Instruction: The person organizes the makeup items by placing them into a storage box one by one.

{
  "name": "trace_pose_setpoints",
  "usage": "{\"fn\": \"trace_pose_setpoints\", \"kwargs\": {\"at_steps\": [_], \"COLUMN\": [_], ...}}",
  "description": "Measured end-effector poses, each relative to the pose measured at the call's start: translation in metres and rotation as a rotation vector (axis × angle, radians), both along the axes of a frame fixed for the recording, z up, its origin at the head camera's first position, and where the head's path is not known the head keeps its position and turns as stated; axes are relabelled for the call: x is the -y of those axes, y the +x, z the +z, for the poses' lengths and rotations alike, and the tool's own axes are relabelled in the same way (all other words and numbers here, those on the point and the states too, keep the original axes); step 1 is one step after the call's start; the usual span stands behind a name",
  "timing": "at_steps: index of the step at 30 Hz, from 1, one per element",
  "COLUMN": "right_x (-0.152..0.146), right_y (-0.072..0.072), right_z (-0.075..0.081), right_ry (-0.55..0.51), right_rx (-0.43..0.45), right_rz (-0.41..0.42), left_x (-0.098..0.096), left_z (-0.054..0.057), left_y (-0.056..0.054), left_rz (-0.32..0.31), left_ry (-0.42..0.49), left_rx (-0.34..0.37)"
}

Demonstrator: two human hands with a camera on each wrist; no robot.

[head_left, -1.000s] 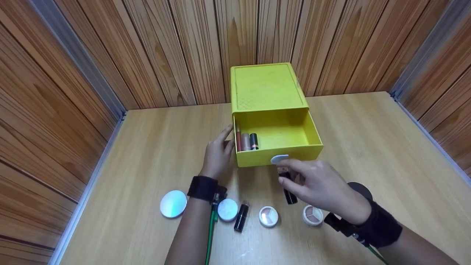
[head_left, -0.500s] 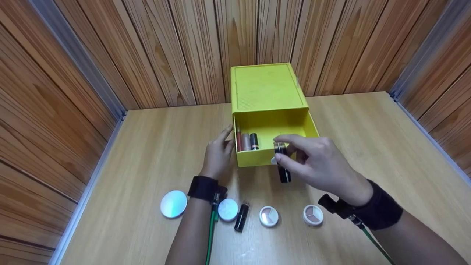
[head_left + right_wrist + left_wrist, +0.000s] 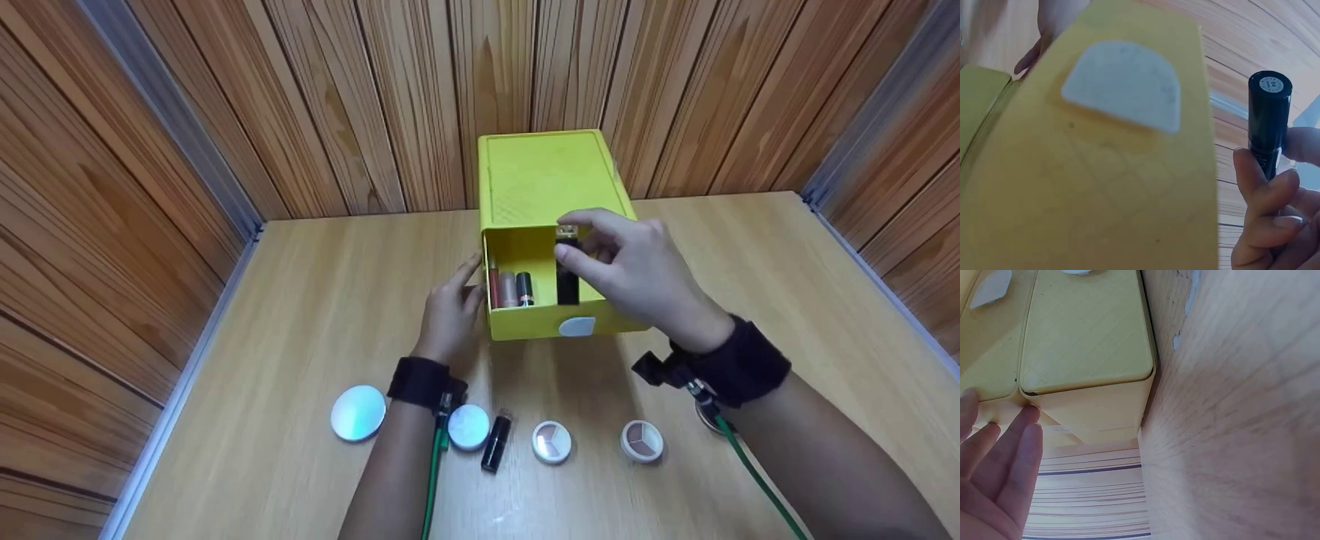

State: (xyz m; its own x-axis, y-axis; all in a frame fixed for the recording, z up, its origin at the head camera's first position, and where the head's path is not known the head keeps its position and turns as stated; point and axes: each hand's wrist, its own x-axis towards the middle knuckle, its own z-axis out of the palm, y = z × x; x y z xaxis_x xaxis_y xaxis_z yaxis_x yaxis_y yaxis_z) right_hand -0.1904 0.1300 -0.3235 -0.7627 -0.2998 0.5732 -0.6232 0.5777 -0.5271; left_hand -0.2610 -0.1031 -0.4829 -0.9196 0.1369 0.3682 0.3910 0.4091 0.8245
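Note:
A yellow drawer box [image 3: 555, 176] stands at the back of the table with its drawer [image 3: 525, 324] pulled out. Inside, along the drawer's left side, three lipstick tubes [image 3: 508, 289] lie side by side. My right hand [image 3: 645, 274] pinches a black lipstick tube [image 3: 568, 281] near its top, upright over the drawer's front part. The right wrist view shows the round labelled end of that lipstick [image 3: 1269, 104] beside the drawer front. My left hand [image 3: 448, 315] touches the box's left side with extended fingers [image 3: 1026, 439].
In front of the box lie white round compacts [image 3: 358, 413], a smaller round case [image 3: 469, 427], a black lipstick [image 3: 496, 444] and two three-shade palettes [image 3: 551, 442]. Another round item [image 3: 705, 418] is partly hidden under my right wrist. Wood-panelled walls [image 3: 405, 105] enclose the table.
My right hand has lifted the black lipstick from in front of the drawer up and over it, uncovering the white handle. The left hand stays at the box's side.

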Motion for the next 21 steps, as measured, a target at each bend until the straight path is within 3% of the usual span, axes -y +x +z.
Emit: {"fn": "trace_pose_setpoints", "kwargs": {"at_steps": [6,12,21], "right_x": [0.008,0.013,0.019], "right_y": [-0.021,-0.036,-0.039], "right_z": [-0.001,-0.004,-0.01], "right_ry": [0.052,0.187,0.402], "right_rx": [0.126,0.278,0.33], "right_rz": [-0.066,-0.132,-0.161], "left_x": [0.0,-0.001,-0.001], "left_z": [-0.004,-0.005,-0.002], "left_y": [-0.001,-0.001,-0.002], "left_rz": [0.007,0.002,0.003], "left_ry": [-0.008,-0.004,-0.006], "left_rx": [-0.008,-0.001,-0.001]}}
